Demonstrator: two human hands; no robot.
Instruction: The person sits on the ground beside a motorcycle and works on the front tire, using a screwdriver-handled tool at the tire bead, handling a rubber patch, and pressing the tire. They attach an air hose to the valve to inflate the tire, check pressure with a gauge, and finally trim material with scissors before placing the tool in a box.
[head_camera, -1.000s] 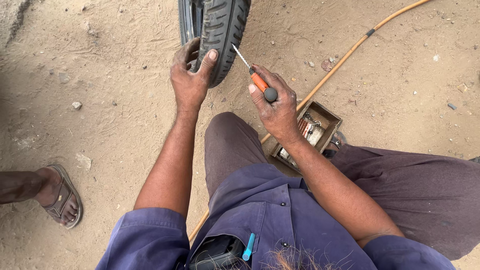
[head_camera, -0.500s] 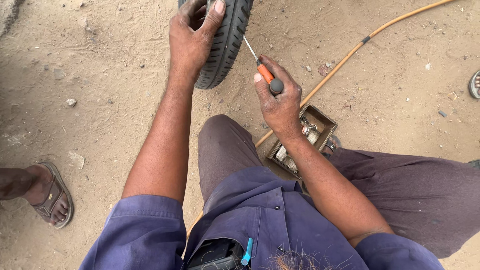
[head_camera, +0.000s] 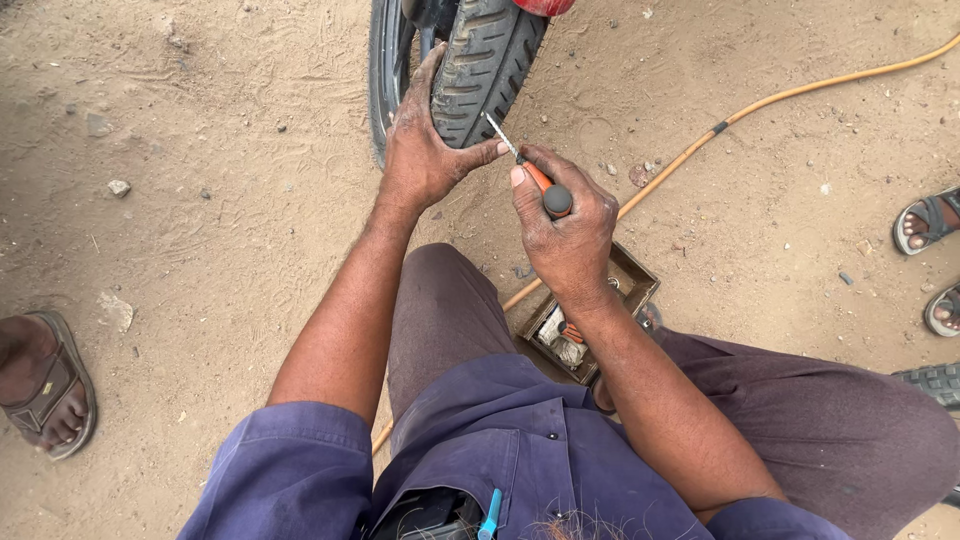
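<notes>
A black treaded tyre (head_camera: 485, 60) stands upright on the sandy ground at the top of the view. My left hand (head_camera: 425, 150) grips the tyre's near side, thumb stretched right along the tread. My right hand (head_camera: 567, 225) is closed around a screwdriver (head_camera: 530, 172) with an orange and black handle. Its thin metal tip points up-left and touches the tread just beside my left thumb.
A small open box of tools (head_camera: 585, 325) lies on the ground under my right forearm. An orange hose (head_camera: 770, 100) runs diagonally to the upper right. Another person's sandalled foot (head_camera: 45, 385) is at the left, and other feet in sandals (head_camera: 930, 220) at the right edge.
The tyre sits lower and closer in view. My left hand slid from the tyre's top down to its side. The screwdriver tip moved up to the tread next to my thumb.
</notes>
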